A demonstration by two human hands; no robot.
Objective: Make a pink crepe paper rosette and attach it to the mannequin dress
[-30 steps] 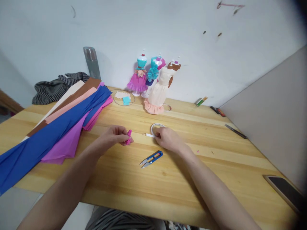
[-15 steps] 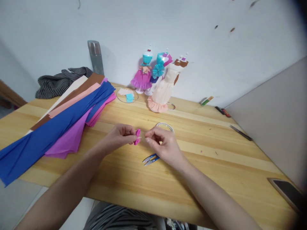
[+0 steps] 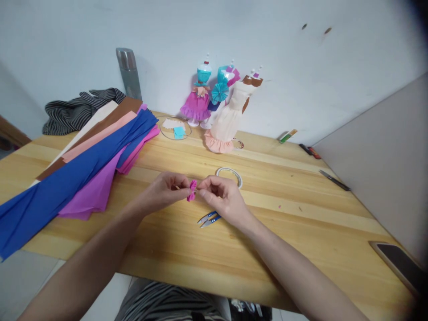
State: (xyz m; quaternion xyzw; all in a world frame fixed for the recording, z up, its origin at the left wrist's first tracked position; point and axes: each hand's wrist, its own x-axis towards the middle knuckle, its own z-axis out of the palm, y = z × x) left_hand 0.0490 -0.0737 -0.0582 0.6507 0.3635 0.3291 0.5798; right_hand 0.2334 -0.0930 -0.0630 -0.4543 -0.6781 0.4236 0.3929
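Right hand [image 3: 224, 197] closer to pink piece [image 3: 191, 191], apparently touching it

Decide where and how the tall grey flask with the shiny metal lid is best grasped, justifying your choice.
Probably around the flask just below its lid, coming from the right. It stands upright with straight, rounded sides, which suit a wraparound grip. Black-and-white striped cloth crowds its left, a flat brown sheet its front, and the white wall its back.

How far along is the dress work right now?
Three small dress forms look dressed already. In hand: a small pink piece, pinched in the left hand, with the right hand close beside it. Probably left: finishing that piece, since it sits on no form yet.
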